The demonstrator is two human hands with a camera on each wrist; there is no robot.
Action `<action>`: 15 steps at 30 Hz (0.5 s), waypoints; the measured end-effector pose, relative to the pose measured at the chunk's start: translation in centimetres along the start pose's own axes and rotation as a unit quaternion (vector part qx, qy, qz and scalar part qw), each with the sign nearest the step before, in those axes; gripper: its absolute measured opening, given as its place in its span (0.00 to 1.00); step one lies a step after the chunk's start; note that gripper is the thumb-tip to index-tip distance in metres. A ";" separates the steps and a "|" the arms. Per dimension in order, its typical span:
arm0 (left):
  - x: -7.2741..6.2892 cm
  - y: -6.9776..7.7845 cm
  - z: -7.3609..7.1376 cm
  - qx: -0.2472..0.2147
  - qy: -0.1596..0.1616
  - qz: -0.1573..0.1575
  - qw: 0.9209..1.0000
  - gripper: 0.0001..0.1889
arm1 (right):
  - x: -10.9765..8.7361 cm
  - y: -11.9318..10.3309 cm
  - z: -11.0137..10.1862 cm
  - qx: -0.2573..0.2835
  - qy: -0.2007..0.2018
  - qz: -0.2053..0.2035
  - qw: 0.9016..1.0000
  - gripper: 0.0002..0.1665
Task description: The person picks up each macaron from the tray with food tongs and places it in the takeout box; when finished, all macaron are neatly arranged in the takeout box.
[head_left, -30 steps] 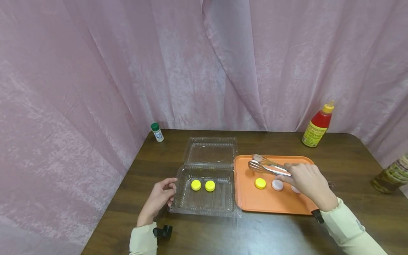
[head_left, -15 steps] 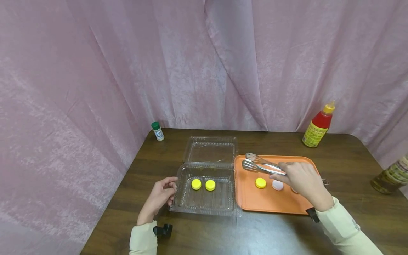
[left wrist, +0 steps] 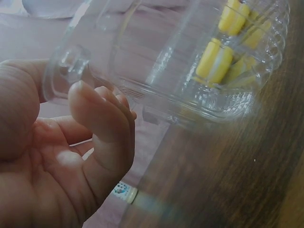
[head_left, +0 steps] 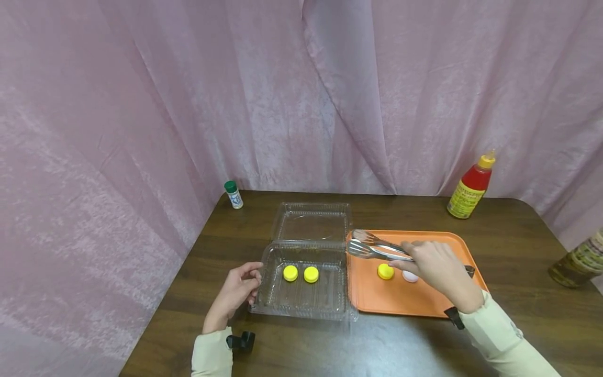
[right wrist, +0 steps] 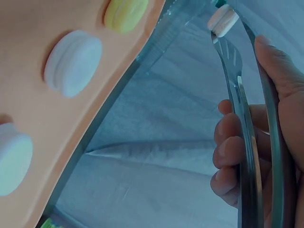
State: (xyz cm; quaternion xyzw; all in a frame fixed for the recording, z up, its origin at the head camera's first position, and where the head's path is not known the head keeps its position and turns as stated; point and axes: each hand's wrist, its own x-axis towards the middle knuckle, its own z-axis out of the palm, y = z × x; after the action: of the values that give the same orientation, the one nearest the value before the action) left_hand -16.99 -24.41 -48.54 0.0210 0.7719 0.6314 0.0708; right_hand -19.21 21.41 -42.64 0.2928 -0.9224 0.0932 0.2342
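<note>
My left hand (head_left: 237, 290) pinches the left rim of a clear plastic clamshell container (head_left: 301, 302), its lid (head_left: 313, 226) folded back. Inside sit two yellow macarons (head_left: 300, 274), seen through the wall in the left wrist view. With curled fingers, my right hand (head_left: 440, 267) grips metal slotted tongs (head_left: 365, 250). Between the tong tips is a white macaron (right wrist: 224, 21), clear of the tray in the right wrist view and hardly visible from the head. On the orange tray (head_left: 377, 299) lie a yellow macaron (head_left: 385, 271) and two white macarons (right wrist: 73, 63), one hidden by my hand in the head view.
A red sauce bottle (head_left: 471, 186) with a yellow cap stands at the back right. Farther right is a bottle of yellowish liquid (head_left: 577, 262). A small green-capped shaker (head_left: 233, 195) stands at the back left. Behind the wooden table (head_left: 198, 340) hangs a pink curtain (head_left: 264, 104).
My right hand has carried the tongs with the white macaron leftward, from over the tray to the container's right edge. My left hand has stayed in place.
</note>
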 end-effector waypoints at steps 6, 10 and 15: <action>-0.1 0.4 0.1 -0.005 -0.005 -0.001 1.000 0.24 | 0.7 -0.9 0.0 0.008 -0.036 -0.001 0.999 0.25; -0.2 0.6 0.2 -0.008 -0.006 -0.002 1.000 0.24 | 1.1 -1.4 0.0 0.016 -0.056 -0.002 0.998 0.24; -0.3 0.6 0.1 -0.008 -0.006 -0.003 1.000 0.24 | 1.4 -2.3 0.3 0.014 -0.060 -0.022 0.998 0.23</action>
State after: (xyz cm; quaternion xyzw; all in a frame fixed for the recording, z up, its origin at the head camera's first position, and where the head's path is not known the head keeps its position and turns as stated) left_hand -16.69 -24.21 -47.99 0.0219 0.7667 0.6370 0.0769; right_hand -19.05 18.74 -42.14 0.3212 -0.9267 0.0830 0.1766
